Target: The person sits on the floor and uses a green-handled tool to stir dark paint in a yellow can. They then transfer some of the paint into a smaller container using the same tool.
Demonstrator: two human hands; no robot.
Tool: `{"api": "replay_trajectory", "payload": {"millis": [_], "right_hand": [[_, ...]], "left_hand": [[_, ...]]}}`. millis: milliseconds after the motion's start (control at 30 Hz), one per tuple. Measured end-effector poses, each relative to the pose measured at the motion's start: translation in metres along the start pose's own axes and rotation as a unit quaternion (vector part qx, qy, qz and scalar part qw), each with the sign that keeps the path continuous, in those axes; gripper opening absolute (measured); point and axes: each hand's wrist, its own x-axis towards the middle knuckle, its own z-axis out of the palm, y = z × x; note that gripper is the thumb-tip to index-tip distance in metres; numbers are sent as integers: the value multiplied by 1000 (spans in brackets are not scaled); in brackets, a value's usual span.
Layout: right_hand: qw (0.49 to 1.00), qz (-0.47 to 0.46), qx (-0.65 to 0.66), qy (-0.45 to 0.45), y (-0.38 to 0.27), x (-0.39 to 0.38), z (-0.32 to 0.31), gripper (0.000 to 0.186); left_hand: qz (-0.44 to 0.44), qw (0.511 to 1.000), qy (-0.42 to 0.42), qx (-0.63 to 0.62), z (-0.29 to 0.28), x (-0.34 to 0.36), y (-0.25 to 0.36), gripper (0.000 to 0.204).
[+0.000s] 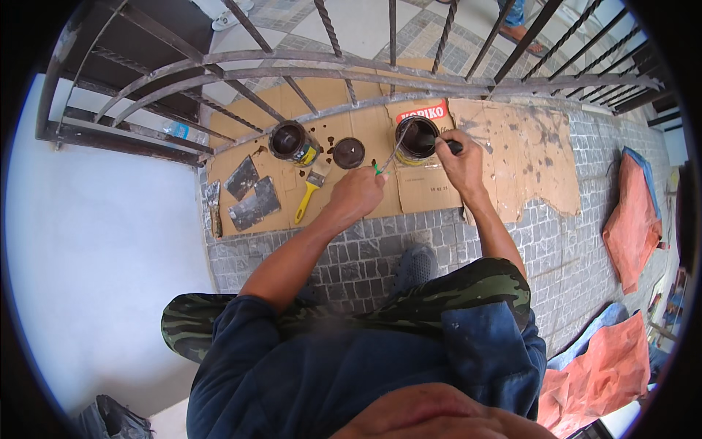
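My left hand (358,192) is closed around a thin metal rod (395,152) with a green part near my fingers; its far end reaches over the right-hand paint can (404,151). My right hand (462,159) grips a tool by its black handle (453,146), the tool's front end inside that can of dark brown paint. Left of it lies a round, brown-coated lid (349,152). Another open can (290,143) with a yellow label holds dark paint. A yellow-handled paintbrush (308,197) lies closest to my left hand on the cardboard (424,192).
Two dark flat plates (255,205) and a stained scraper (214,208) lie at the cardboard's left. A metal railing (351,64) arches over its far side; a person's foot (523,36) shows beyond. A white wall (110,219) stands left. Red-and-blue sheets (630,219) lie right.
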Motion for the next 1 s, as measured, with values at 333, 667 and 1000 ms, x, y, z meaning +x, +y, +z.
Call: {"api": "replay_trajectory", "payload": {"millis": [333, 667, 1000], "right_hand": [[999, 42, -10, -19, 10, 4, 4, 16], [999, 35, 15, 18, 15, 1, 3, 20], [999, -25, 27, 36, 16, -7, -11, 13]], "left_hand": [[8, 1000, -10, 13, 4, 1, 3, 44], [-34, 998, -48, 28, 3, 4, 6, 45], [11, 997, -52, 57, 10, 26, -15, 51]]}}
